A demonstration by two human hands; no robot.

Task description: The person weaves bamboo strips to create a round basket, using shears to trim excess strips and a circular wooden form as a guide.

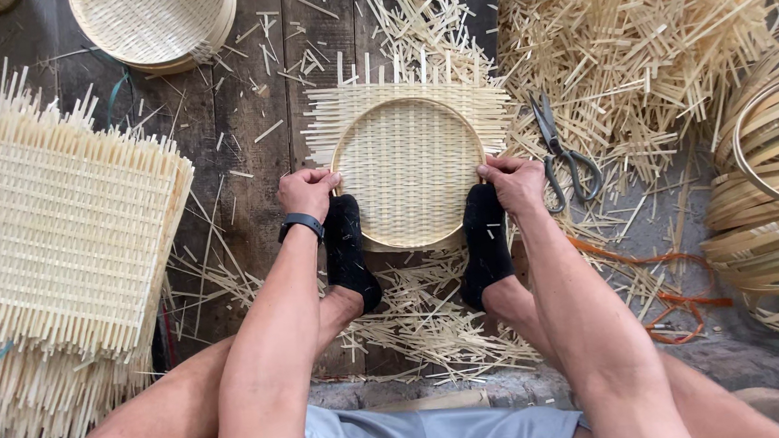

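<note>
Bamboo tray (409, 171) on floor, left hand (307, 191) and right hand (513, 181) grip closed on its rim

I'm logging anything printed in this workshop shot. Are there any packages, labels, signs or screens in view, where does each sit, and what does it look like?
No packages, labels or signs show.
Wrist band: on the left hand's wrist, beside the round woven tray; a dark, narrow strap. Whether it has a screen cannot be told.
</note>
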